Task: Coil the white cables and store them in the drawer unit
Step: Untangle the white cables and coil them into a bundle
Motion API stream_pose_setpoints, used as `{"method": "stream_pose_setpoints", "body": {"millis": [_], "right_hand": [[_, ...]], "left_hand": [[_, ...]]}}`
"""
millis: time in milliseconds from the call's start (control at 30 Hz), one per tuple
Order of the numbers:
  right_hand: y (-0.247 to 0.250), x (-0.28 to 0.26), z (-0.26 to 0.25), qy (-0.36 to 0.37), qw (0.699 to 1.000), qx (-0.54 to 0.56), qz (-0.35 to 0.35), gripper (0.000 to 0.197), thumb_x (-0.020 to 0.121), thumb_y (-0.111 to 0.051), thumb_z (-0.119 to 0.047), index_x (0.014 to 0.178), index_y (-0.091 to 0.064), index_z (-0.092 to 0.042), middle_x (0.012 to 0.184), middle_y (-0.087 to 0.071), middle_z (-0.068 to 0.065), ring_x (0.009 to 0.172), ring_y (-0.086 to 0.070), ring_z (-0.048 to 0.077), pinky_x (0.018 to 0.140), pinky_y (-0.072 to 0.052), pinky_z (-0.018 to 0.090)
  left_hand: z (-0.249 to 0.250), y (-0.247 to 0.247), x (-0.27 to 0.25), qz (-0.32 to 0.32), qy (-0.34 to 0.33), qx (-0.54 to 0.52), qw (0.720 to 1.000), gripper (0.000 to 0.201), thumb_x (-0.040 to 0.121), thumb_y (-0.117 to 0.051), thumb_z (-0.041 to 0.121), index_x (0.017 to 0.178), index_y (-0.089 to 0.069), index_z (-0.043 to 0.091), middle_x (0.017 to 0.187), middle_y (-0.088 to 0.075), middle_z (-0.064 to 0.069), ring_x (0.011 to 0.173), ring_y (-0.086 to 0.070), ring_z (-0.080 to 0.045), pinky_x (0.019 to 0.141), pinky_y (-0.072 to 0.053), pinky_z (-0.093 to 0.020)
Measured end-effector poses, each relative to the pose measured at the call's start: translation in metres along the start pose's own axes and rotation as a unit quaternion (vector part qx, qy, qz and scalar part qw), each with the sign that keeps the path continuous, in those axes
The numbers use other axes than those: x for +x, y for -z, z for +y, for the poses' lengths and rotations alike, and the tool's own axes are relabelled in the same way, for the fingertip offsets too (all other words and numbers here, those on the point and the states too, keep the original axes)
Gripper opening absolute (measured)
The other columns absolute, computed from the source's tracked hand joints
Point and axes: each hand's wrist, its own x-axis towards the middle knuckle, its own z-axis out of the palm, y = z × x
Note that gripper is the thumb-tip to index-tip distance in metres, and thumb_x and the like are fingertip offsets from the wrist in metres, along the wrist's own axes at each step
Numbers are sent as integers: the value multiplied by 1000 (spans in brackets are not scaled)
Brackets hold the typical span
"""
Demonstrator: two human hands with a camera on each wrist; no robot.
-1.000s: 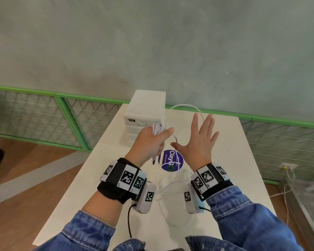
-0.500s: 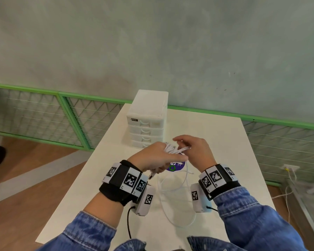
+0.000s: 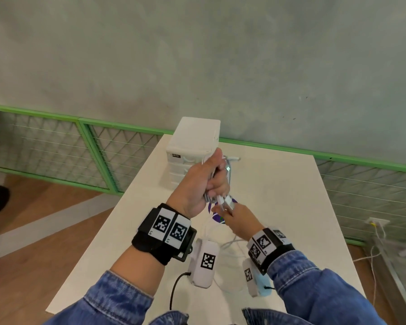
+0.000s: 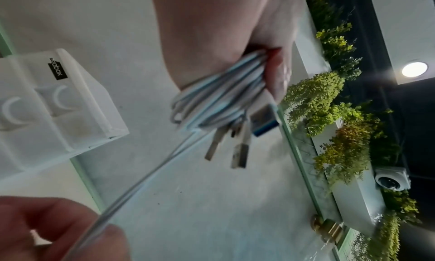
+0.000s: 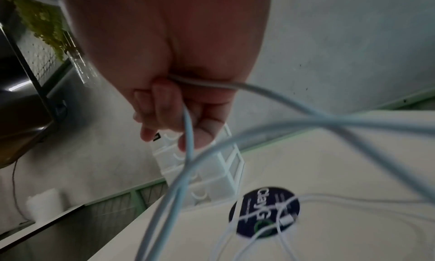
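My left hand is raised in front of the white drawer unit and grips a coil of white cable. USB plugs hang from the coil. Just below it, my right hand pinches a strand of the same cable, which runs taut up to the coil. In the right wrist view its fingers curl round the strand. The drawer unit has all its drawers shut. More loose white cable lies on the table under my wrists.
A round dark purple sticker lies on the white table, crossed by thin white cables. A green-framed mesh fence runs behind the table. At the right, a wall socket with wires sits near the floor.
My left hand has lifted the coil up toward the drawer unit. My right hand, spread open a second ago, has closed on the strand and dropped below the left hand.
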Motion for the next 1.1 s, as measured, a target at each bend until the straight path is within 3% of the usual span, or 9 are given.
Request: {"method": "stream_pose_setpoints", "body": {"millis": [67,133,333,500,633,767,900,1000,1100], "right_hand": [[-14,0,3,11,1000,6,15,22,94,-47,-33,101,-62,-19,56,-45,-10,51,-41,1,52,-30,17],[-22,-1,4,26,1000,7,12,21,93,-49,-33,109,-59,-24,52,-43,-9,49,-41,1,53,-30,16],[-27,-5,4,19,994,96,-38,13,91,-53,-26,98,-63,-21,66,-45,2,52,-47,10,47,-49,22],[-22,-7,-1,58,994,90,-5,14,91,-53,-31,88,-63,-22,68,-56,-7,58,-51,7,58,-46,24],[-12,-8,-7,108,991,75,28,13,90,-54,-34,87,-65,-27,80,-68,-3,76,-61,14,74,-48,30],[4,-12,-15,157,976,127,82,16,87,-57,-35,88,-71,-26,72,-69,-6,70,-62,11,70,-49,29],[20,-11,-13,170,960,149,168,6,84,-62,-28,86,-68,-30,73,-71,-3,70,-64,14,68,-50,34],[32,-9,-5,125,965,100,208,11,81,-66,-26,85,-56,-28,65,-65,5,64,-61,24,61,-49,39],[45,-3,5,80,972,33,220,14,79,-68,-21,81,-54,-23,51,-49,-5,54,-50,16,55,-41,35]], "left_hand": [[-2,2,5,34,-31,-41,998,40,82,-46,53,74,-43,14,38,-29,9,32,-27,-5,48,-28,-22],[-3,2,9,66,-55,-87,993,36,83,-44,50,76,-45,15,41,-31,9,35,-30,-5,49,-32,-22],[10,12,22,179,-138,-108,968,29,100,-38,28,75,-44,14,49,-41,3,45,-39,-11,51,-37,-22],[9,35,29,269,-252,67,927,27,100,-42,20,74,-42,19,55,-49,3,53,-44,-15,56,-39,-27],[-1,45,30,279,-317,305,854,23,98,-45,18,75,-47,15,60,-46,-5,56,-44,-18,60,-40,-27],[-19,53,29,190,-205,518,808,23,96,-50,31,81,-54,15,58,-45,0,50,-43,-16,52,-40,-28],[-32,48,25,108,-59,556,822,46,92,-49,47,59,-43,15,52,-40,-3,46,-39,-16,50,-39,-37],[-30,35,20,45,25,538,841,52,87,-57,52,61,-43,9,52,-40,-8,44,-38,-17,45,-31,-29],[-25,26,16,-2,68,586,808,46,77,-72,47,72,-46,9,62,-40,-3,49,-38,-12,43,-30,-16]]}}
